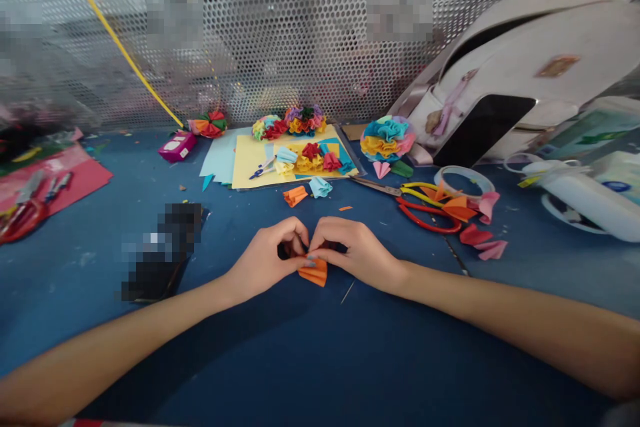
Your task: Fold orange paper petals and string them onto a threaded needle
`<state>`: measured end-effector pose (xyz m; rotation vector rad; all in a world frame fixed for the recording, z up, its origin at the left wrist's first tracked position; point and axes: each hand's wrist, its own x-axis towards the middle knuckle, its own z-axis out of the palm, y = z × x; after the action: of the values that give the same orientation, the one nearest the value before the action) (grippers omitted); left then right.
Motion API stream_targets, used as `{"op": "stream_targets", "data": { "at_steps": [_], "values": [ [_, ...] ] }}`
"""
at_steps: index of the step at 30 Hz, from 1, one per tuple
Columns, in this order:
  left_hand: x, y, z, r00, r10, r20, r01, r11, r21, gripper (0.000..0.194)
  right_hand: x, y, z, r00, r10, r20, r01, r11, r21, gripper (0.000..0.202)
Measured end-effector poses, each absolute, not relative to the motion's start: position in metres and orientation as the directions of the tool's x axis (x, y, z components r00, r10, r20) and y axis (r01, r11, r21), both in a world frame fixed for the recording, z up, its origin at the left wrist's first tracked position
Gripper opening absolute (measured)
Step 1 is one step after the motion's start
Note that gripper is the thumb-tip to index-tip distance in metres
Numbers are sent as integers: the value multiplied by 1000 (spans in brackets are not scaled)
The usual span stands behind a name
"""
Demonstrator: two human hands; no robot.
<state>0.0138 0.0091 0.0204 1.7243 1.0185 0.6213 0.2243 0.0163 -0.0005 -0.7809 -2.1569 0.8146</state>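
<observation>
Low over the blue table, my left hand (270, 255) and my right hand (357, 250) meet with thumbs and fingertips pinched together. Between them they grip a small pleated piece of orange paper (315, 272), whose fanned folds hang toward me. Its upper edge is hidden under my fingers. A thin needle-like sliver (347, 291) lies just right of the paper. Beyond my fingertips sit an orange crumpled paper piece (295, 196) and a light blue crumpled paper piece (320, 187).
Red-and-yellow-handled scissors (430, 209) and a tape roll (465, 183) lie right. A dark phone (165, 253) rests left. Paper flowers (305, 121) and yellow sheets (245, 160) line the back. A white backpack (530, 47) with a black phone (483, 130) against it stands back right.
</observation>
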Motion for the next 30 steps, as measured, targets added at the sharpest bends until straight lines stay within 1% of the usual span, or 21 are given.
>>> {"op": "stream_targets", "data": {
  "at_steps": [6,11,20,26,30],
  "values": [
    [14,9,19,486,874,-15,377,-194,906,17,223,15,1,-565,738,370,313,606,-731,11],
    [12,10,17,492,871,-21,381,-193,904,16,222,12,3,-568,736,368,377,631,-678,12],
    [12,9,17,485,874,2,396,-221,891,16,222,12,2,-567,730,381,382,643,-664,10],
    [12,10,18,487,873,-20,398,-201,895,15,223,14,1,-580,718,384,435,672,-599,7],
    [12,11,18,491,871,-18,403,-209,891,14,223,15,2,-583,718,379,413,664,-623,8]
  ]
}}
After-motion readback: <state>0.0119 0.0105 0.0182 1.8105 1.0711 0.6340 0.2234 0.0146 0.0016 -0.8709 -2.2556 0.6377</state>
